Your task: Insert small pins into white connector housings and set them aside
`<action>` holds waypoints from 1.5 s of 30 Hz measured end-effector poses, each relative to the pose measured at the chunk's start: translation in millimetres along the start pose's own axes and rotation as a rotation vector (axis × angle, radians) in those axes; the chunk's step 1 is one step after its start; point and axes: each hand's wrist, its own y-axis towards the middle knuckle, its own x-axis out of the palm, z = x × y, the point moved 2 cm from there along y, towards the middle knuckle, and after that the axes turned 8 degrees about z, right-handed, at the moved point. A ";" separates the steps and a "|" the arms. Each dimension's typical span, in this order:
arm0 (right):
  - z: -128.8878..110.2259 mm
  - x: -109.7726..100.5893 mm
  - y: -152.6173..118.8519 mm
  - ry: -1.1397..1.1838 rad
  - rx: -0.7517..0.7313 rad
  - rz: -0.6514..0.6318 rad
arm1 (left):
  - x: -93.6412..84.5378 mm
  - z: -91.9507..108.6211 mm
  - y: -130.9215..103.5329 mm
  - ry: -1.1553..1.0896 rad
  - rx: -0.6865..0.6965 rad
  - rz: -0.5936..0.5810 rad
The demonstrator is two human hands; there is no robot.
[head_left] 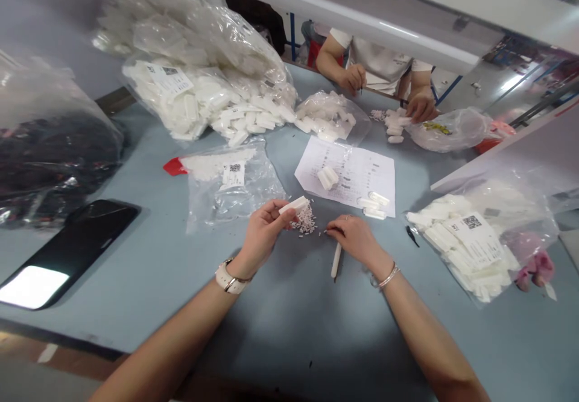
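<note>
My left hand (266, 227), with a white watch strap at its wrist, is closed on a white oblong plastic piece (295, 205), held tilted over the table. Just beside it lies a heap of tiny white pegs (306, 221). My right hand (357, 239) is low over the table to the right of the heap, thumb and fingertips pinched together; what they hold, if anything, is too small to make out. A few loose pegs are near those fingertips. Under my right hand lies a slim white stick (336, 261) with a dark tip, partly covered by the fingers.
A printed sheet (312, 172) bears several white pieces. Clear bags of white parts stand at the back left (190, 100) and right (474, 251). A labelled bag (235, 197) and black phone-like slab (76, 245) lie left. Across the table, a co-worker's hands (420, 105) handle similar parts.
</note>
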 end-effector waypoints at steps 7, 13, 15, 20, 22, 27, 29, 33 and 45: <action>-6.4 1.7 -1.0 -0.096 -0.009 0.007 | -1.1 -1.9 1.2 -0.009 0.005 0.002; -7.2 -3.1 -0.5 -0.035 0.041 0.005 | 0.1 0.6 -0.3 -0.010 -0.004 -0.004; -7.1 -3.6 -0.5 -0.025 0.023 0.005 | 0.2 1.1 -0.4 -0.008 -0.005 0.002; -10.1 -0.8 -2.0 -0.103 -0.119 -0.008 | -0.5 0.4 0.5 -0.012 -0.011 0.009; -11.4 0.6 -2.8 -0.148 -0.163 -0.020 | -0.6 -0.2 0.9 -0.013 -0.006 0.001; -14.3 2.9 -4.0 -0.221 -0.203 -0.039 | -0.1 -0.3 1.0 -0.015 0.002 -0.012; -14.8 3.6 -4.1 -0.237 -0.199 -0.031 | 0.4 0.5 0.6 -0.009 0.005 -0.011; -12.9 2.9 -3.3 -0.137 -0.154 0.023 | 1.0 0.6 -0.1 0.072 0.028 -0.007; -10.1 -7.5 -4.0 0.644 0.155 0.358 | 4.8 -11.3 -4.8 0.536 0.403 -0.113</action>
